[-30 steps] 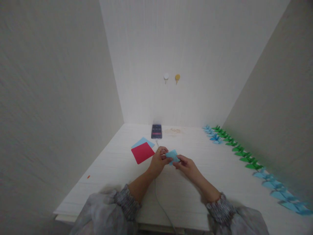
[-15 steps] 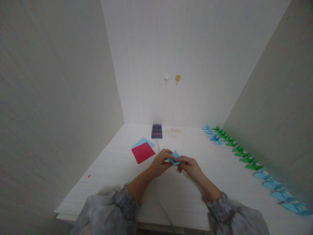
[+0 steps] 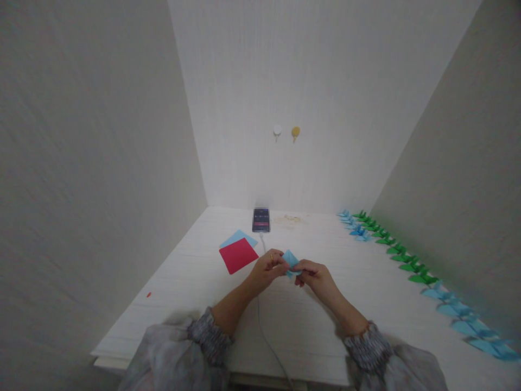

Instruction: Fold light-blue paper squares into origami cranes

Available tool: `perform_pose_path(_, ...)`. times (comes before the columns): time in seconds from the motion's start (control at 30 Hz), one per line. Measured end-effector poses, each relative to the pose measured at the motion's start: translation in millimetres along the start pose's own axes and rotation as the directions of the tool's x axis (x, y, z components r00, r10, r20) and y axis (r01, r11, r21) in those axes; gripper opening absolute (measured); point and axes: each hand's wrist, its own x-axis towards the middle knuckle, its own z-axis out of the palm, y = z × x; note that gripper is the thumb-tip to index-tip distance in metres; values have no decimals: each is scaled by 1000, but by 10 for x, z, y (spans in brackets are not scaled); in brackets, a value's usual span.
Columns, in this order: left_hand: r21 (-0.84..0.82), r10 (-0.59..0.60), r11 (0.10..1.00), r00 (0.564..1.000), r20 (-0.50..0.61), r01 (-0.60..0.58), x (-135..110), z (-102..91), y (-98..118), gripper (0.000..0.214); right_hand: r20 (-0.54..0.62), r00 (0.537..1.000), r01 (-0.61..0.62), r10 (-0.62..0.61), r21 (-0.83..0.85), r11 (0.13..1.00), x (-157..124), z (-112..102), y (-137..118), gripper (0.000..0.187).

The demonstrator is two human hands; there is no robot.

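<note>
A small folded piece of light blue paper [image 3: 290, 260] is pinched between both my hands just above the white table [image 3: 195, 282]. My left hand [image 3: 266, 268], with a ring on one finger, grips its left side with closed fingers. My right hand [image 3: 314, 275] grips its right side, fingers curled. Part of the paper is hidden behind my fingers.
A red paper square [image 3: 238, 255] lies on a light blue sheet [image 3: 236, 238] to the left. A phone [image 3: 261, 219] stands at the back with a cable [image 3: 264, 331] running toward me. A row of green [image 3: 391, 247] and blue folded paper figures [image 3: 468, 326] lines the right wall.
The blue paper has been folded smaller and turned, and both hands have drawn closer together around it, shifting slightly toward the back of the table.
</note>
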Motion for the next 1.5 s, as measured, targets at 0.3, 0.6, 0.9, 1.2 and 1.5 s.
perform_pose_path(0.3,-245,-5,969,993,117,34,-23,39,43,44,-3,991,127,-130,-188,974,26,-58,38,13)
perform_pose_path(0.6,-395,89,919,965,248,16,-46,-1,83,57,-20,993,117,-119,-103,988,29,-67,49,12)
perform_pose_path(0.9,-172,79,985,933,352,-18,-72,-9,125,37,58,994,104,-98,-128,986,4,3,-88,13)
perform_pose_path(1.2,-193,36,981,991,130,-10,-27,-11,33,29,176,971,190,-163,-154,970,-24,-7,-132,6)
perform_pose_path(1.5,-161,-9,987,997,-71,-3,20,7,-30,29,103,972,232,-210,-318,919,-15,22,-95,7)
